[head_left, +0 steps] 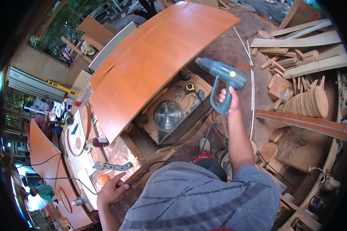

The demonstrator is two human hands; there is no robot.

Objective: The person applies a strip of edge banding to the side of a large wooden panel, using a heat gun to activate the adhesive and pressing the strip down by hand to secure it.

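Observation:
My right hand [229, 99] is wrapped round the handle of a blue-grey heat gun [224, 73], whose metal nozzle [199, 61] points at the near right edge of a large orange-brown wood panel [162, 46]. The nozzle is close to that edge; whether they touch I cannot tell. A black cord [207, 134] trails from the handle down past my body. My left hand [112, 189] is low on the left, thumb and fingers apart, holding nothing I can see. Close by it are the cord, a dark slotted metal bracket [117, 166] and an orange round object [103, 179].
Below the panel, a round saw blade [168, 116] and a tape measure [189, 88] sit on a wooden board [204, 87]. Wood offcuts [297, 57] and stacked discs [306, 103] fill the right side. A bottle [98, 142] stands left. Far left, a person in green [46, 192] is near another panel.

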